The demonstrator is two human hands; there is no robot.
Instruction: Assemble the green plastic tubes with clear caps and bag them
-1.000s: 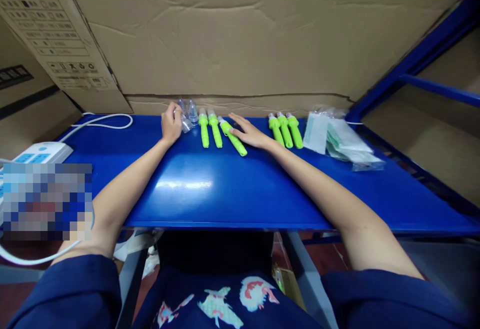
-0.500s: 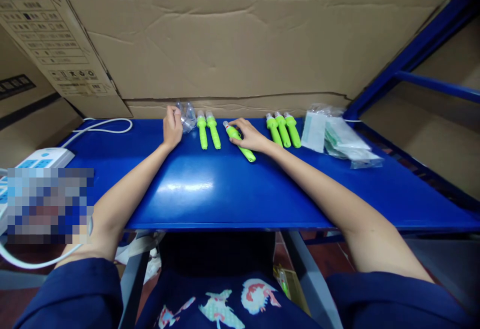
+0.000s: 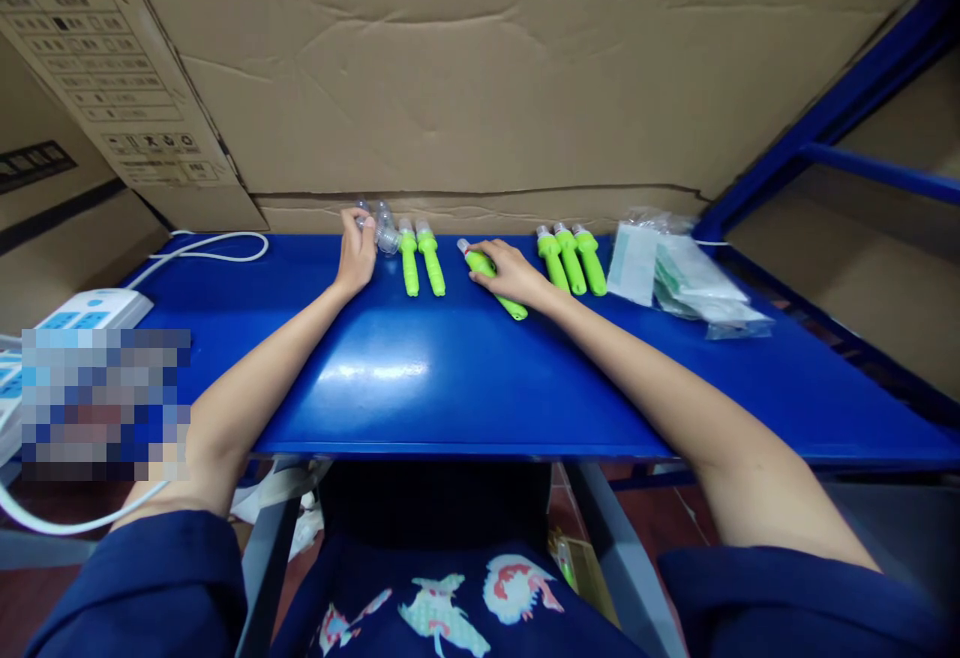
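Observation:
My left hand [image 3: 358, 250] is at the back of the table, its fingers closed on a clear plastic dome-shaped cap, mostly hidden by them. More clear caps [image 3: 386, 228] lie right beside those fingers. My right hand [image 3: 511, 273] grips a lime-green handle with a clear tip [image 3: 514, 309]; it slants over the table, tip towards the back left. Between my hands lie two similar green handles [image 3: 419, 263], side by side. To the right of my right hand are three more green handles [image 3: 572, 263] in a row, clear tips pointing to the back.
Flat plastic packets [image 3: 694, 278] lie at the right of the blue table [image 3: 465, 388]. A white power strip [image 3: 97, 310] and its cable [image 3: 225, 246] occupy the left side. Cardboard [image 3: 450, 88] walls the back, and a blue metal frame [image 3: 832, 108] rises at the right.
The view has shifted slightly. My left hand's fingers have moved a little among the clear caps. My right hand has shifted slightly right with the green handle, its grip closer over it.

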